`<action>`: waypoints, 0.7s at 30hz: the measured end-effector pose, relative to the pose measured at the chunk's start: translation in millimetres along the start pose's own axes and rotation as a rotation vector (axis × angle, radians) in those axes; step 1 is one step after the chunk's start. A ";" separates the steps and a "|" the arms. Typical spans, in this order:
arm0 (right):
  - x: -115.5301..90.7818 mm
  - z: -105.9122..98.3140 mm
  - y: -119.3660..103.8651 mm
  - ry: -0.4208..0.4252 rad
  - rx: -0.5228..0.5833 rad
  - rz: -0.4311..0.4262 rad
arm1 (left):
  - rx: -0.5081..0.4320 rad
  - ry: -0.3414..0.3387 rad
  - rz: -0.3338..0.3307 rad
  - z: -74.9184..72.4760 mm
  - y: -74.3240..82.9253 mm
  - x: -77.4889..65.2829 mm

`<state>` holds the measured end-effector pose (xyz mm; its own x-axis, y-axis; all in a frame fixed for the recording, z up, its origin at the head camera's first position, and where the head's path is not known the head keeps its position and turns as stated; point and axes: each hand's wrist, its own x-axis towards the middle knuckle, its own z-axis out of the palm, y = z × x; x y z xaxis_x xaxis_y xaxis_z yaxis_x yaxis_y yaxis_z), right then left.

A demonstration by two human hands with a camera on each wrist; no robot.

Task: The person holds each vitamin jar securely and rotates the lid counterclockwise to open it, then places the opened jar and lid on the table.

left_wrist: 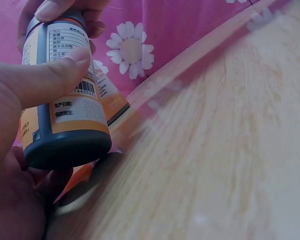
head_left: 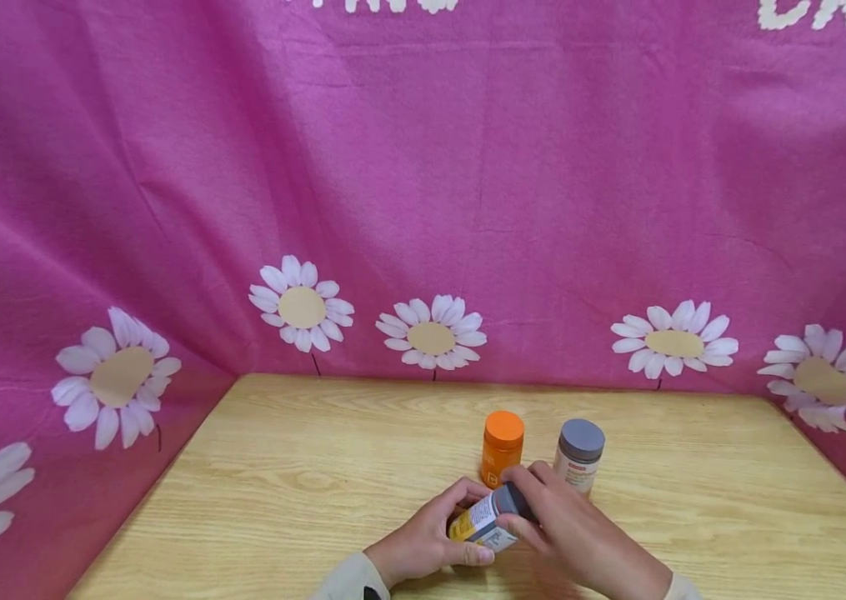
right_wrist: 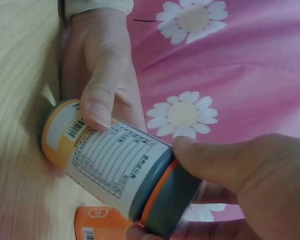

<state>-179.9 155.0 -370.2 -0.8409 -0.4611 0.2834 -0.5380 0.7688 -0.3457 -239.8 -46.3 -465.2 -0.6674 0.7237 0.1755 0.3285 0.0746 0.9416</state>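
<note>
A dark grey supplement bottle (head_left: pixel 478 521) with a white and yellow label is held tilted over the front of the table. My left hand (head_left: pixel 423 537) grips its body, the thumb lying across the label beside the barcode. At the other end, my right hand (head_left: pixel 576 533) holds the dark cap (right_wrist: pixel 172 200) between thumb and fingers. An orange ring (right_wrist: pixel 157 192) shows between cap and body in the right wrist view. Just behind the hands stands an orange bottle (head_left: pixel 503 450) with an orange lid. Beside it is an upright bottle with a grey lid (head_left: pixel 583 437), its lower part hidden by my right hand.
The wood-grain table (head_left: pixel 302 467) runs back to a pink cloth (head_left: pixel 543 208) printed with white daisies. This cloth hangs behind the table and along its sides.
</note>
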 end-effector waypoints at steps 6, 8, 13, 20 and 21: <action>-1.8 -3.1 3.4 -0.016 0.018 -0.012 | 0.011 0.008 -0.033 0.8 0.6 1.2; -1.3 -4.1 4.8 -0.010 0.027 -0.017 | 0.005 0.014 -0.043 0.4 1.2 1.1; -1.4 -6.0 7.2 0.022 0.048 0.068 | -0.019 0.017 -0.039 1.2 2.1 1.0; 2.9 -7.8 6.4 0.060 0.075 0.326 | -0.017 0.034 -0.026 2.2 2.2 -0.4; 3.2 -7.9 6.4 0.063 0.063 0.340 | -0.013 0.036 -0.025 2.2 1.7 -0.5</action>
<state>-185.5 162.0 -364.4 -0.9684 -0.1532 0.1967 -0.2318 0.8439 -0.4839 -237.4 -45.1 -464.3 -0.6987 0.6968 0.1621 0.3029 0.0828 0.9494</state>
